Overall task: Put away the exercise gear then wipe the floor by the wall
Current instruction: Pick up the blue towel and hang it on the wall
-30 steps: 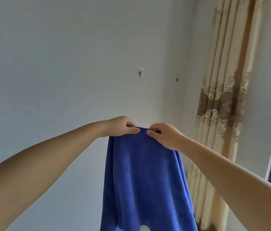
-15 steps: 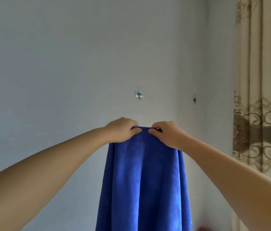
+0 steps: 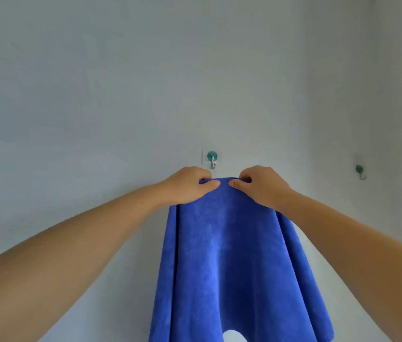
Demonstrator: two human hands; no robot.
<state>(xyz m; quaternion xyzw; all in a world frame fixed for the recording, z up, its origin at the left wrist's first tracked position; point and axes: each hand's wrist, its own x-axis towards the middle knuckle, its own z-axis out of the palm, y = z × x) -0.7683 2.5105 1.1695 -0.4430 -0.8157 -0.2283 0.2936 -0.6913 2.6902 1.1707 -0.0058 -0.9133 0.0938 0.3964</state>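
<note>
Landmark: the green hook (image 3: 211, 157), stuck on a clear pad to the pale wall (image 3: 96, 95); its metal prong hung down from the green disc.

Blue cloth (image 3: 229, 255): was held up flat against the wall directly below the green hook, its top edge just under the prong. Whether edge and prong touched, could not tell. The cloth hung in long folds downward from there, spreading wider toward the bottom, with a pale rounded gap at its lower hem.

Left hand (image 3: 187, 186): was below and slightly left of the green hook, fingers curled over the top edge of the blue cloth, thumb pressed on the front face, pinching the fabric.

Right hand (image 3: 260, 185): was below and right of the green hook, in the mirror pose; fingers hooked behind the top edge, thumb laid along the front, gripping the cloth.

Spacing: the two thumbs pointed toward each other, near but apart, with a short span of taut edge between them, right under the green hook.

Second hook (image 3: 360, 171): was well to the right of the green hook, on the adjoining wall, a little lower in view, carrying nothing.
</note>
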